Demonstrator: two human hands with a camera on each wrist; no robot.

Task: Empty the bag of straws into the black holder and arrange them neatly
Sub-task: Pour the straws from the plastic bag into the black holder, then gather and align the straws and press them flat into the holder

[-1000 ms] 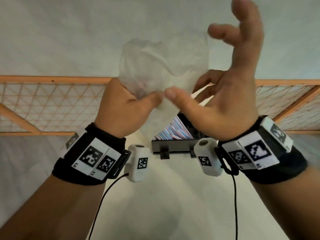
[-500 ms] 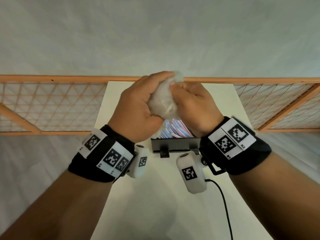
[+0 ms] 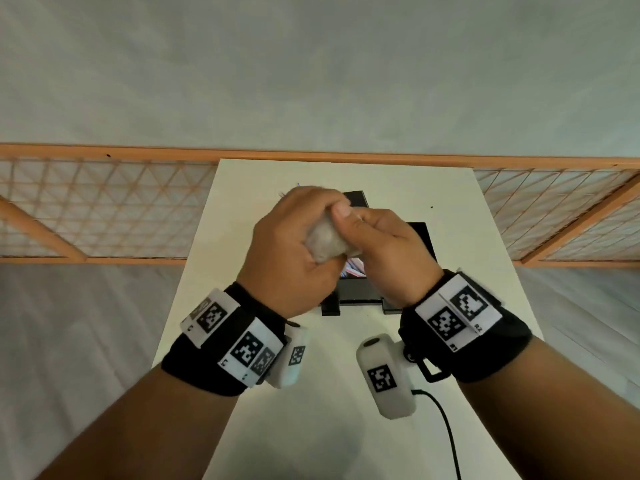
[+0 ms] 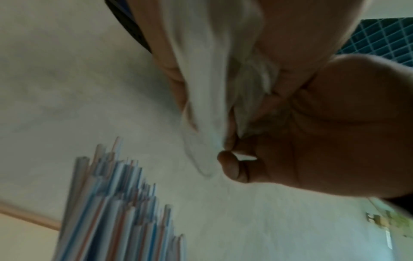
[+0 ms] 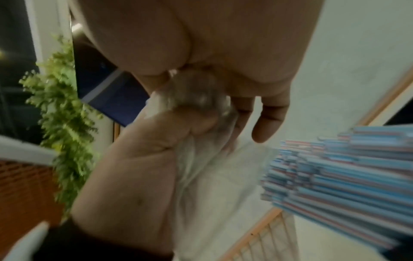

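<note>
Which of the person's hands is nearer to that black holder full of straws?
Right, slightly. The right hand hangs directly over the black holder; the left hand overlaps only its left edge. Both grip the crumpled bag.

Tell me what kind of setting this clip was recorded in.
Probably an indoor recording setup rather than a café: a bare white table against a plain wall, orange mesh fencing alongside it, and a leafy plant off to one side.
</note>
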